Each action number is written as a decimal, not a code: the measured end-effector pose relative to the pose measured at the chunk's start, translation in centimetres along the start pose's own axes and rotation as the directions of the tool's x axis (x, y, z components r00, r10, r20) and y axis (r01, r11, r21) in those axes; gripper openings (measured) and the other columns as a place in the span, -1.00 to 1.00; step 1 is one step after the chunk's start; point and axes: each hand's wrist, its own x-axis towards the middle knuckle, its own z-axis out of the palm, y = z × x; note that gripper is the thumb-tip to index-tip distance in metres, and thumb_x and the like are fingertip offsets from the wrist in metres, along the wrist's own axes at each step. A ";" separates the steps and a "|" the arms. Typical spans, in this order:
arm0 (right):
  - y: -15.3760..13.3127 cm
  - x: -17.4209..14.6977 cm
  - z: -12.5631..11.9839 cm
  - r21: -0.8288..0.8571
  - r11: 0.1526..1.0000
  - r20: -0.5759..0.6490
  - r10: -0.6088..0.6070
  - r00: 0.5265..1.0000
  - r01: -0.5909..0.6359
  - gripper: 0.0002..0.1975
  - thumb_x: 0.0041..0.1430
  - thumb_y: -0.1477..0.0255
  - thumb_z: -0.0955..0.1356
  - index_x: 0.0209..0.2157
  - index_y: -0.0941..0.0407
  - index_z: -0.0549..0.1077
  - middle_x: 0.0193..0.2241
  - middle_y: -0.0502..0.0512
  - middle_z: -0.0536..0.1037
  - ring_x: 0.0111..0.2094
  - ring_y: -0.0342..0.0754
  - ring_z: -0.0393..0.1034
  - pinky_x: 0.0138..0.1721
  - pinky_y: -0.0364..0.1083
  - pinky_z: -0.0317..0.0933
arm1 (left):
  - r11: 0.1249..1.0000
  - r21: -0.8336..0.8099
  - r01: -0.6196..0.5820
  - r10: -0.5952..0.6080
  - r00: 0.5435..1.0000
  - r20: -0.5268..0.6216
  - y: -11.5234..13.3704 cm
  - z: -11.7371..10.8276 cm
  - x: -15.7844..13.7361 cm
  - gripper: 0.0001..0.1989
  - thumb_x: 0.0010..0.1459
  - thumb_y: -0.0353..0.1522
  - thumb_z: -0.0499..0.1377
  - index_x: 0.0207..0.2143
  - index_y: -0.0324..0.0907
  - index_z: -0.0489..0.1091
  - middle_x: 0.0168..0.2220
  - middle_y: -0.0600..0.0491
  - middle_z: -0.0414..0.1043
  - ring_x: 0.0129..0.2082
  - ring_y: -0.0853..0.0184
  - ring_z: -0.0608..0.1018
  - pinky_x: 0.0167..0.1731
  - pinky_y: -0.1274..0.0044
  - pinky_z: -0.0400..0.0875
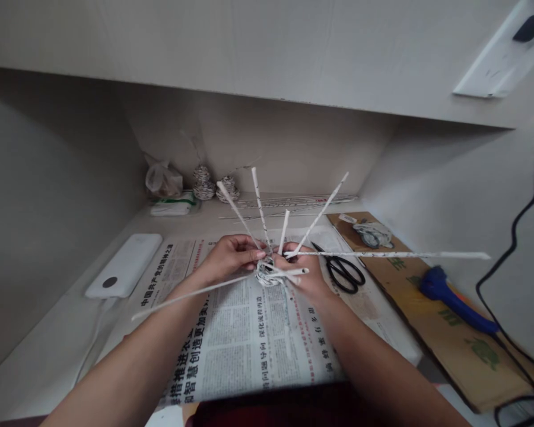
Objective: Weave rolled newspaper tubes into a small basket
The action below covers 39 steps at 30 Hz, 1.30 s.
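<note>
Between my hands is a small piece woven from rolled newspaper tubes [267, 273], with several stiff paper tubes fanning out from it upward and to both sides. My left hand [234, 258] pinches its left edge, thumb and fingers closed near the base of the upright tubes. On the other side my right hand [305, 270] grips the weave and the base of the tubes. One long tube [391, 255] points far right, past the black scissors [343, 273]. Another thin tube [191, 295] slopes down to the left over my left forearm. Some fingertips are hidden behind the weave.
Newspaper [231, 338] covers the tabletop. A white power bank [124, 265] with a cable lies left. A blue glue gun [458, 302] rests on cardboard [409, 296] at right. Two woven gourd shapes [202, 182] and loose paper tubes [302, 203] are at the back.
</note>
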 end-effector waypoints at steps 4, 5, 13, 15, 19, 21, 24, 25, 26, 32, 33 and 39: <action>0.2 -0.1 0.1 -0.067 0.996 0.021 -0.051 0.998 0.052 -0.81 -0.05 0.34 0.43 -0.39 0.16 0.53 -0.50 0.07 0.58 -0.53 -0.09 0.43 -0.49 -0.14 0.29 | 0.995 0.077 -0.062 0.068 0.994 -0.083 -0.1 0.9 -0.2 -0.72 -0.18 -0.26 0.39 -0.52 -0.27 0.42 -0.59 0.12 0.42 -0.62 0.48 0.39 -0.57 0.60 0.26; 0.1 -0.2 0.2 -0.071 0.996 0.022 -0.059 0.998 0.061 -0.81 -0.05 0.34 0.43 -0.39 0.16 0.53 -0.51 0.07 0.57 -0.53 -0.09 0.43 -0.49 -0.15 0.29 | 0.994 0.083 -0.066 0.075 0.991 -0.109 -0.2 1.1 -0.2 -0.71 -0.17 -0.25 0.38 -0.54 -0.26 0.40 -0.62 0.14 0.39 -0.64 0.49 0.37 -0.59 0.60 0.24; -0.2 -0.1 0.4 0.000 1.000 0.036 0.004 0.999 -0.004 -0.81 -0.13 0.38 0.44 -0.41 0.15 0.50 -0.54 0.03 0.53 -0.55 -0.10 0.39 -0.50 -0.13 0.26 | 0.997 0.052 -0.049 0.055 0.991 -0.124 -0.8 1.2 0.0 -0.74 -0.14 -0.28 0.36 -0.51 -0.22 0.36 -0.62 0.15 0.40 -0.64 0.47 0.40 -0.58 0.60 0.27; 0.0 -0.2 0.4 0.003 1.000 0.051 -0.002 0.999 0.002 -0.81 -0.14 0.41 0.45 -0.41 0.16 0.50 -0.54 0.03 0.53 -0.56 -0.11 0.37 -0.51 -0.12 0.24 | 0.996 0.041 -0.083 0.086 0.992 -0.093 -1.0 1.1 -0.1 -0.73 -0.18 -0.32 0.39 -0.43 -0.23 0.42 -0.51 0.09 0.49 -0.54 0.43 0.48 -0.48 0.57 0.35; 0.1 -0.3 0.5 0.040 0.999 0.077 -0.023 0.997 0.020 -0.83 -0.11 0.43 0.43 -0.39 0.14 0.48 -0.48 0.04 0.53 -0.50 -0.11 0.39 -0.45 -0.12 0.26 | 0.994 0.040 -0.101 0.105 0.988 -0.116 -1.1 1.3 -0.2 -0.67 -0.25 -0.33 0.42 -0.38 -0.25 0.48 -0.42 0.02 0.56 -0.46 0.35 0.54 -0.39 0.51 0.41; -0.1 -0.2 0.4 0.055 0.998 0.089 -0.037 0.995 0.032 -0.81 -0.11 0.42 0.44 -0.37 0.13 0.47 -0.50 0.01 0.52 -0.49 -0.11 0.39 -0.44 -0.12 0.27 | 0.994 0.049 -0.098 0.105 0.980 -0.171 -1.1 1.4 -0.1 -0.66 -0.27 -0.30 0.43 -0.39 -0.25 0.49 -0.46 0.02 0.55 -0.51 0.35 0.53 -0.44 0.51 0.40; -0.5 0.1 0.0 0.046 0.999 0.075 -0.002 0.997 -0.001 -0.74 -0.15 0.36 0.49 -0.38 0.13 0.46 -0.53 -0.01 0.51 -0.52 -0.11 0.38 -0.46 -0.12 0.26 | 0.992 0.054 -0.112 0.122 0.963 -0.242 -1.2 1.3 0.1 -0.61 -0.30 -0.31 0.44 -0.35 -0.26 0.51 -0.50 0.03 0.54 -0.54 0.36 0.50 -0.47 0.53 0.38; -0.6 0.2 -0.1 0.047 0.999 0.078 0.022 0.997 -0.026 -0.74 -0.16 0.33 0.50 -0.40 0.13 0.46 -0.54 0.00 0.51 -0.52 -0.11 0.37 -0.47 -0.12 0.25 | 0.992 0.057 -0.115 0.126 0.960 -0.249 -1.2 1.3 0.1 -0.60 -0.30 -0.31 0.44 -0.34 -0.27 0.52 -0.50 0.03 0.55 -0.54 0.36 0.50 -0.47 0.53 0.37; -0.7 0.3 -0.3 0.057 0.997 0.085 0.037 0.996 -0.042 -0.74 -0.16 0.30 0.50 -0.44 0.14 0.46 -0.54 0.01 0.51 -0.53 -0.11 0.37 -0.48 -0.13 0.25 | 0.992 0.062 -0.110 0.122 0.963 -0.241 -1.1 1.2 0.2 -0.61 -0.29 -0.32 0.44 -0.33 -0.27 0.53 -0.50 0.02 0.55 -0.54 0.36 0.50 -0.47 0.53 0.36; -0.6 0.3 -0.4 0.066 0.998 0.112 0.003 0.994 -0.010 -0.77 -0.14 0.29 0.50 -0.54 0.14 0.47 -0.62 -0.04 0.46 -0.56 -0.15 0.35 -0.51 -0.18 0.22 | 0.994 0.104 -0.026 0.037 0.993 -0.114 -0.6 0.9 -0.1 -0.79 -0.21 -0.32 0.39 -0.49 -0.25 0.54 -0.54 0.03 0.52 -0.57 0.40 0.45 -0.50 0.54 0.29; -0.8 0.2 -0.3 0.051 0.999 0.112 0.010 0.994 -0.016 -0.77 -0.13 0.29 0.49 -0.53 0.15 0.47 -0.62 -0.04 0.46 -0.57 -0.17 0.33 -0.52 -0.19 0.21 | 0.995 0.097 -0.019 0.030 0.993 -0.116 -0.6 1.0 -0.2 -0.81 -0.20 -0.32 0.39 -0.52 -0.25 0.52 -0.56 0.04 0.51 -0.58 0.42 0.43 -0.52 0.55 0.27; -1.2 -0.2 -0.1 0.094 0.996 0.139 -0.005 0.990 -0.009 -0.77 -0.12 0.30 0.48 -0.51 0.14 0.45 -0.61 -0.05 0.45 -0.57 -0.17 0.33 -0.52 -0.18 0.22 | 0.999 0.009 0.039 -0.038 0.998 -0.044 -0.6 1.0 -0.4 -0.78 -0.17 -0.30 0.38 -0.52 -0.29 0.50 -0.57 0.03 0.46 -0.59 0.44 0.39 -0.54 0.55 0.20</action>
